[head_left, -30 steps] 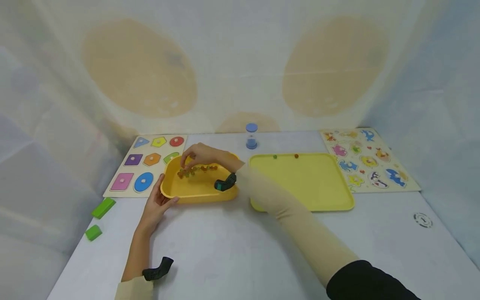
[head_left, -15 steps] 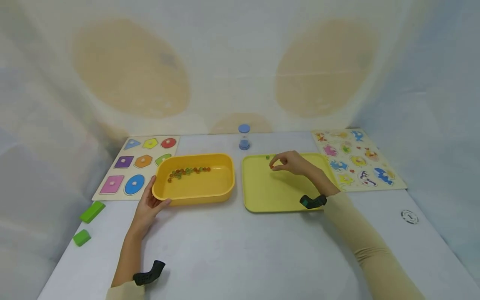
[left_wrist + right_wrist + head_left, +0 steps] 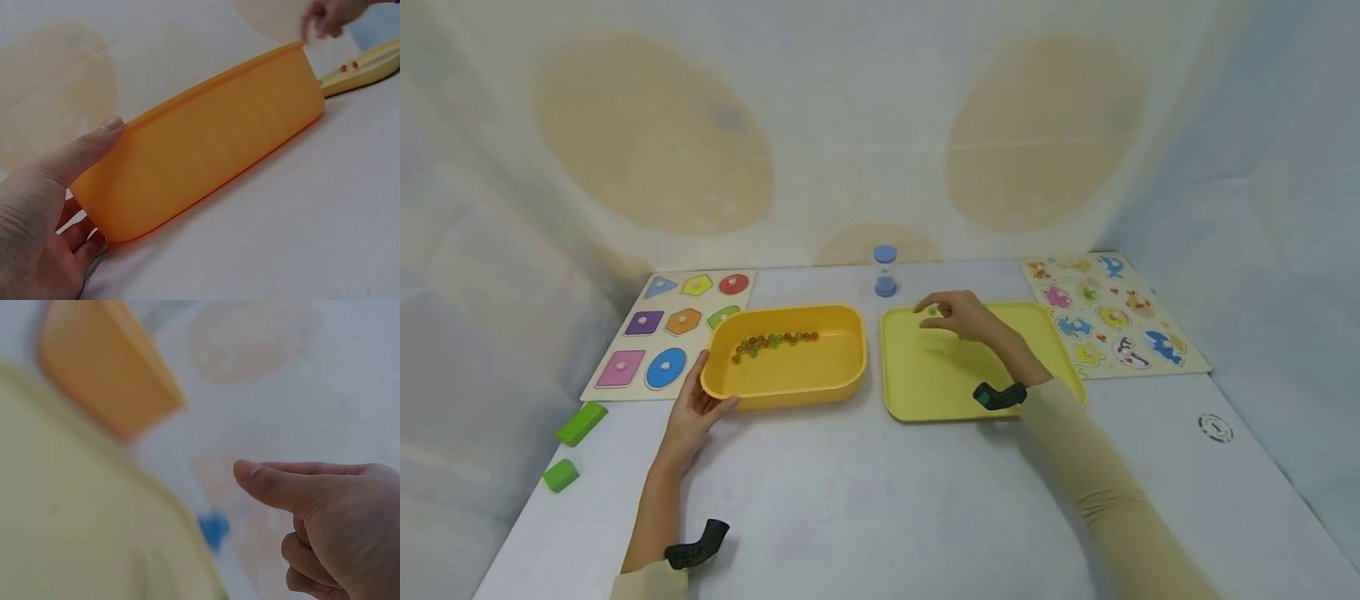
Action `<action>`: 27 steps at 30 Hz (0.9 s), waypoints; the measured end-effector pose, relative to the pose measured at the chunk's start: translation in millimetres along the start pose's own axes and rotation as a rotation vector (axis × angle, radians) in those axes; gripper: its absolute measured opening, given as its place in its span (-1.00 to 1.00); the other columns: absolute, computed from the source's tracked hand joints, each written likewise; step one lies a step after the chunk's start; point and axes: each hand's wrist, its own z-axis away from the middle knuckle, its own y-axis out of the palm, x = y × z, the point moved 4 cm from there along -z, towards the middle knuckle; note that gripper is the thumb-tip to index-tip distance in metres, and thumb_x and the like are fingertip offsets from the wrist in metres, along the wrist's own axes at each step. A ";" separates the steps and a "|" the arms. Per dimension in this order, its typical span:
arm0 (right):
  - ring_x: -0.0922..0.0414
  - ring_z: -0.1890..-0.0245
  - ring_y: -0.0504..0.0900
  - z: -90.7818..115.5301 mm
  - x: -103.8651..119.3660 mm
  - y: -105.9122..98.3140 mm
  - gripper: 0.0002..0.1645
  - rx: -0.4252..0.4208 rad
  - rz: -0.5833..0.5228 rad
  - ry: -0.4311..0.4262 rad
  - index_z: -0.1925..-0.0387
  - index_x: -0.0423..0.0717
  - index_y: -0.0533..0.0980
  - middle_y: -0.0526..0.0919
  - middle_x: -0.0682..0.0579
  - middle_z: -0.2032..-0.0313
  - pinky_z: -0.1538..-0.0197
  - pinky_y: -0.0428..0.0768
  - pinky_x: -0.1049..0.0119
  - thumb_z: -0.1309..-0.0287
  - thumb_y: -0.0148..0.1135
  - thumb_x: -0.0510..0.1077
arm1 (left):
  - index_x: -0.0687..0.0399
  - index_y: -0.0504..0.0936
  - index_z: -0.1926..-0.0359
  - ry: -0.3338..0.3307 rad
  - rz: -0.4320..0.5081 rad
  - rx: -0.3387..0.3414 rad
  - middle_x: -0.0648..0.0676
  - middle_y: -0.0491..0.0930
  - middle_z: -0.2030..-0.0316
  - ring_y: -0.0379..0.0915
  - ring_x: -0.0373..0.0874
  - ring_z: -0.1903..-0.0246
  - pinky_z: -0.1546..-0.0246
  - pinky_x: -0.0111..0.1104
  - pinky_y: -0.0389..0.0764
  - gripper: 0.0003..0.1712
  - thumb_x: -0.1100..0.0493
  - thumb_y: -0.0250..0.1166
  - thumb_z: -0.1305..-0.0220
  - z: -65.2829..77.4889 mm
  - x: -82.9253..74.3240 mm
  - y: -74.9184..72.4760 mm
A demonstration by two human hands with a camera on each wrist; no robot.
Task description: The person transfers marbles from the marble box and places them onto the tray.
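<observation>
My left hand (image 3: 688, 421) grips the left front corner of a yellow plastic basin (image 3: 790, 398); in the left wrist view the thumb (image 3: 94, 147) lies along its outer wall by the rim. A row of small orange and green beads (image 3: 775, 341) lies inside. My right hand (image 3: 966, 317) is over the yellow tray (image 3: 917, 400), thumb and index finger apart, and no bead shows held between them. A green bead (image 3: 932, 311) appears at the tray's far edge, behind that gap. Two reddish beads (image 3: 349, 66) on the tray show in the left wrist view; the hand hides them from the head view.
A blue-capped sand timer (image 3: 885, 271) stands behind, between basin and tray. A shape puzzle board (image 3: 625, 342) lies at left, an animal puzzle board (image 3: 1112, 337) at right. Two green blocks (image 3: 582, 423) sit front left, and a round chip marked 1 (image 3: 1216, 427) far right.
My right hand has gone from the basin to the tray. It pinched a reddish bead half a second ago; now its fingertips are parted. My left hand keeps its hold on the basin.
</observation>
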 end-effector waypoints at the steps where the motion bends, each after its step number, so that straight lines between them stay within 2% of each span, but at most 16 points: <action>1: 0.16 0.75 0.13 -14.4 15.1 4.4 -0.66 -0.002 -0.019 -0.043 0.12 -0.06 0.56 0.15 0.10 0.77 0.62 0.15 0.38 -0.05 0.23 -0.03 | -0.40 -0.14 -0.36 -0.001 0.001 -0.004 -0.16 -0.21 -0.39 -0.12 -0.02 -0.34 -0.05 -0.66 0.27 -0.03 0.19 0.27 -0.11 0.7 -0.2 -1.0; 4: 0.18 0.74 0.09 -59.4 60.4 24.8 -0.73 0.018 -0.060 -0.169 0.17 0.03 0.59 0.17 0.11 0.79 0.61 0.14 0.40 -0.06 0.22 -0.01 | -0.42 -0.13 -0.36 -0.006 0.013 -0.011 -0.16 -0.20 -0.39 -0.11 -0.03 -0.34 -0.04 -0.68 0.28 -0.03 0.19 0.27 -0.11 2.3 0.7 -3.5; 6: 0.20 0.73 0.08 -87.5 88.6 43.3 -0.77 0.060 -0.091 -0.222 0.20 0.06 0.59 0.17 0.11 0.78 0.59 0.14 0.41 -0.07 0.22 -0.04 | -0.42 -0.13 -0.36 -0.005 0.020 -0.012 -0.15 -0.20 -0.39 -0.12 -0.03 -0.34 -0.04 -0.68 0.28 -0.04 0.19 0.27 -0.11 3.1 1.6 -4.0; 9: 0.21 0.72 0.06 -123.0 122.7 76.0 -0.79 0.149 -0.115 -0.272 0.21 0.06 0.60 0.16 0.11 0.78 0.57 0.13 0.44 -0.07 0.21 -0.06 | -0.41 -0.13 -0.36 -0.001 0.034 -0.008 -0.15 -0.20 -0.39 -0.13 -0.03 -0.34 -0.04 -0.68 0.28 -0.04 0.20 0.26 -0.12 4.6 3.2 -3.5; 12: 0.20 0.69 0.08 -148.4 144.9 109.9 -0.77 0.259 -0.110 -0.281 0.20 0.02 0.61 0.21 0.08 0.74 0.54 0.15 0.45 -0.08 0.21 -0.06 | -0.40 -0.14 -0.36 0.002 0.038 -0.001 -0.14 -0.21 -0.39 -0.13 -0.01 -0.34 -0.03 -0.68 0.29 -0.04 0.21 0.25 -0.13 6.2 3.8 -1.4; 14: 0.21 0.65 0.15 -161.0 152.7 129.8 -0.78 0.314 -0.073 -0.265 0.20 0.03 0.61 0.35 0.09 0.66 0.52 0.20 0.47 -0.08 0.21 -0.06 | -0.39 -0.14 -0.36 0.008 0.043 0.003 -0.13 -0.21 -0.39 -0.12 0.00 -0.33 -0.03 -0.68 0.29 -0.05 0.22 0.24 -0.13 6.4 4.0 -0.5; 17: 0.23 0.52 0.27 -173.2 155.1 152.7 -0.78 0.370 -0.004 -0.210 0.20 0.07 0.61 0.53 0.18 0.42 0.44 0.26 0.50 -0.08 0.20 -0.06 | -0.39 -0.14 -0.36 0.009 0.044 0.005 -0.14 -0.20 -0.39 -0.10 -0.01 -0.33 -0.03 -0.68 0.29 -0.05 0.22 0.24 -0.14 5.9 3.6 1.4; 20: 0.23 0.37 0.35 -177.7 152.1 167.0 -0.79 0.397 0.045 -0.174 0.20 0.10 0.61 0.58 0.24 0.25 0.32 0.32 0.51 -0.08 0.20 -0.06 | -0.38 -0.13 -0.36 0.019 0.038 0.007 -0.13 -0.18 -0.39 -0.09 -0.01 -0.33 -0.04 -0.67 0.29 -0.05 0.22 0.24 -0.13 4.7 4.3 2.8; 25: 0.28 0.22 0.45 -177.9 151.9 184.8 -0.78 0.435 0.008 -0.162 0.20 0.06 0.59 0.58 0.26 0.23 0.10 0.38 0.59 -0.07 0.20 -0.08 | -0.29 -0.15 -0.38 0.020 0.034 0.008 -0.09 -0.19 -0.39 -0.11 0.02 -0.33 -0.05 -0.67 0.27 -0.04 0.24 0.25 -0.13 10.1 -7.4 4.0; 27: 0.30 0.20 0.47 -178.9 152.7 191.1 -0.80 0.432 0.000 -0.157 0.21 0.05 0.59 0.58 0.27 0.25 0.07 0.39 0.61 -0.06 0.21 -0.10 | -0.24 -0.16 -0.39 0.010 0.032 0.006 -0.09 -0.19 -0.39 -0.12 0.02 -0.33 -0.05 -0.68 0.27 -0.03 0.25 0.25 -0.12 13.3 -13.5 3.6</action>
